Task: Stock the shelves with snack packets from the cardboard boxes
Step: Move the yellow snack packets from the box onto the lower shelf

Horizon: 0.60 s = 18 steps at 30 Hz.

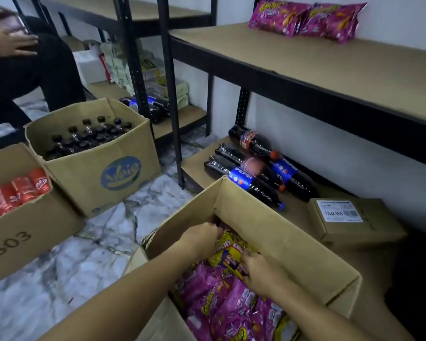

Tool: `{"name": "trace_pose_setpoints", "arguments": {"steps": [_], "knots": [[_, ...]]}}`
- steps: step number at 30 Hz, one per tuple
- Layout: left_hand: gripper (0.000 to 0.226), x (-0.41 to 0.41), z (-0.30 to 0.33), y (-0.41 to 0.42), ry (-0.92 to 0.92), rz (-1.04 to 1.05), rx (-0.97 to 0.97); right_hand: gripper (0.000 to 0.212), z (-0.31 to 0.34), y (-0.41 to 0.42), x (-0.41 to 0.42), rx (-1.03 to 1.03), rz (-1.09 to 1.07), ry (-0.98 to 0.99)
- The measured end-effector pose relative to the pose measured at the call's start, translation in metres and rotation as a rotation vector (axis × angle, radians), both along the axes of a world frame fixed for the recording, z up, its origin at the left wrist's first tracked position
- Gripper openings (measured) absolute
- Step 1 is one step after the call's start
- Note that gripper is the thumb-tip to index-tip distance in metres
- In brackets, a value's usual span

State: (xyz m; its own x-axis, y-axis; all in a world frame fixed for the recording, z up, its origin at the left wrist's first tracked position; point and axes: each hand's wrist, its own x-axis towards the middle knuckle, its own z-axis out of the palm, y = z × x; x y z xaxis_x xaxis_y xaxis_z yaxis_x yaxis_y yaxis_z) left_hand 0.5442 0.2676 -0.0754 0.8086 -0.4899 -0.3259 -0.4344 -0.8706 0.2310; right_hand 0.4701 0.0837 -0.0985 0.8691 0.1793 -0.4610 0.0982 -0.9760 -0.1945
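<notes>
Left hand [202, 236]: fingers curled down onto the top edge of a yellow snack packet [228, 251] | Right hand [260, 273]: fingers bent, gripping the same packet's lower side | Packet: inside the open cardboard box [276, 232], lying on pink snack packets [214, 296] | Shelf [317, 65]: two pink packets [305, 19] lie at the back by the wall

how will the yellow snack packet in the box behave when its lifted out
The yellow snack packet, gripped by both the left hand and right hand, is puffy film: probably light, floppy and crinkly. Its glossy surface may be slippery, and the contents likely crush if squeezed.
</notes>
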Motion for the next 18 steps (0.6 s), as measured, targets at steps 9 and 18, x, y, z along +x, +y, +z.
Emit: {"name": "trace_pose_setpoints", "arguments": {"steps": [9,18], "knots": [[0.029,0.031,-0.061,-0.018,0.093,0.087,0.011,0.043,-0.034,-0.003,0.013,0.037,0.011,0.055],[0.028,0.047,-0.091,-0.024,0.05,0.145,-0.014,0.056,-0.059,0.002,0.018,-0.015,-0.064,0.084]]}}
